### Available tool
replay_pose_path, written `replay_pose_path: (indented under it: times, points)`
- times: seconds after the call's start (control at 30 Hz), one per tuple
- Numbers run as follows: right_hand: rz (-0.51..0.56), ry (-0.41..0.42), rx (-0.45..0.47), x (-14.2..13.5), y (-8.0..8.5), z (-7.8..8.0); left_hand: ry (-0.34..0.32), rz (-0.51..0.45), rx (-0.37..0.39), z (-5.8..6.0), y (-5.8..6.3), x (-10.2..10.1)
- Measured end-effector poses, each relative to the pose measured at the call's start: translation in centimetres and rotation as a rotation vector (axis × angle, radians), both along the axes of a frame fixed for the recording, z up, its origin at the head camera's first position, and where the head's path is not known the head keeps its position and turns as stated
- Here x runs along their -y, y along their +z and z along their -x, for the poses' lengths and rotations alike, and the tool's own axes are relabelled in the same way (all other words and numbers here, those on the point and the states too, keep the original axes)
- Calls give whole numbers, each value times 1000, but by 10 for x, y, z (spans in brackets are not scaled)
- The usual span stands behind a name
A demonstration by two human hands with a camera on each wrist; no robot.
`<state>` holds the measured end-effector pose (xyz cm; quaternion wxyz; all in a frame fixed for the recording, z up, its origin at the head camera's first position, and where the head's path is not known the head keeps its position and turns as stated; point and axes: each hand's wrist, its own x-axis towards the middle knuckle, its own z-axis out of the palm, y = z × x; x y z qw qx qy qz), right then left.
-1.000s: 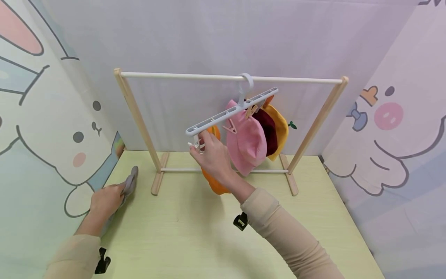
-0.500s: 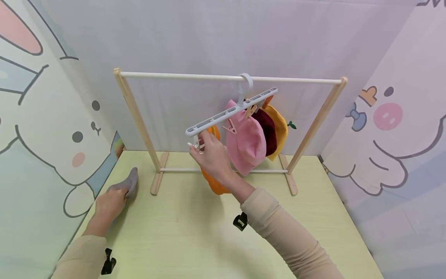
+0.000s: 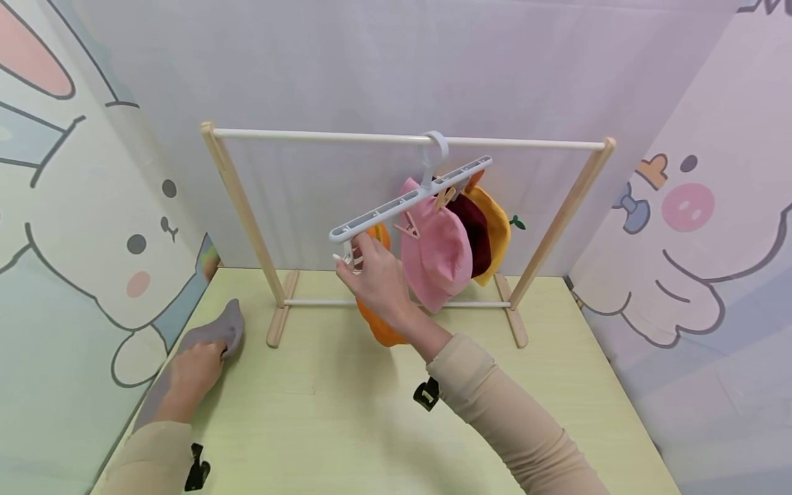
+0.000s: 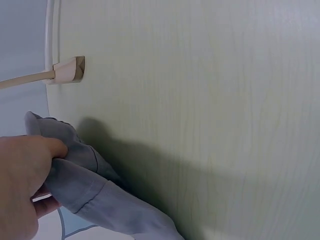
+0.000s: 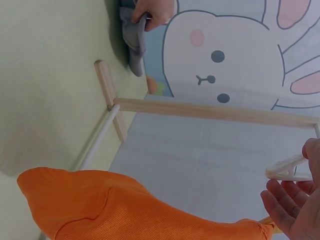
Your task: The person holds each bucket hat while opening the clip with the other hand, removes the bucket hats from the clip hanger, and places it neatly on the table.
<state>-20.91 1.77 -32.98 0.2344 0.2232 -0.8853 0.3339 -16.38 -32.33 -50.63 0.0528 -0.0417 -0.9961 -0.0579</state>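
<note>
At the left side of the table, my left hand (image 3: 196,371) grips the folded edge of a grey hat (image 3: 213,328). The hat's fabric bunches under the thumb in the left wrist view, and its lower part trails below the hand. My right hand (image 3: 385,285) pinches a white clothespin (image 5: 282,170) at the near left end of a pale plastic hanger (image 3: 377,214). An orange hat (image 3: 379,330) hangs partly behind that hand. Farther along the hanger are a pink hat (image 3: 436,254), a maroon hat (image 3: 475,230) and a yellow hat (image 3: 498,234).
A wooden rack with a white top rail (image 3: 322,135) carries the hanger by its hook. Its feet (image 3: 282,313) stand near the back of the pale table (image 3: 322,419). Curtains with cartoon animals (image 3: 693,206) close in the sides. Spare clothespins (image 3: 408,225) hold the pink hat.
My left hand has shifted slightly to the right with the grey hat, and more of the hat now shows beside and behind the hand. The right hand stays at the clothespin.
</note>
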Motion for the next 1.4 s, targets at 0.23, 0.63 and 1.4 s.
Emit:
replay_pose_path:
  times: [0.23,0.63,1.4]
  points:
    - [-6,-1,-9,-1,0,0,-9,1,41,-4,-5,-3]
    - [-14,7,-3,0,1,-1,3,-1,168,-6,-17,-8]
    - [-19,-13,-67,4,5,-1,20,-41,270,-11,-24,-18]
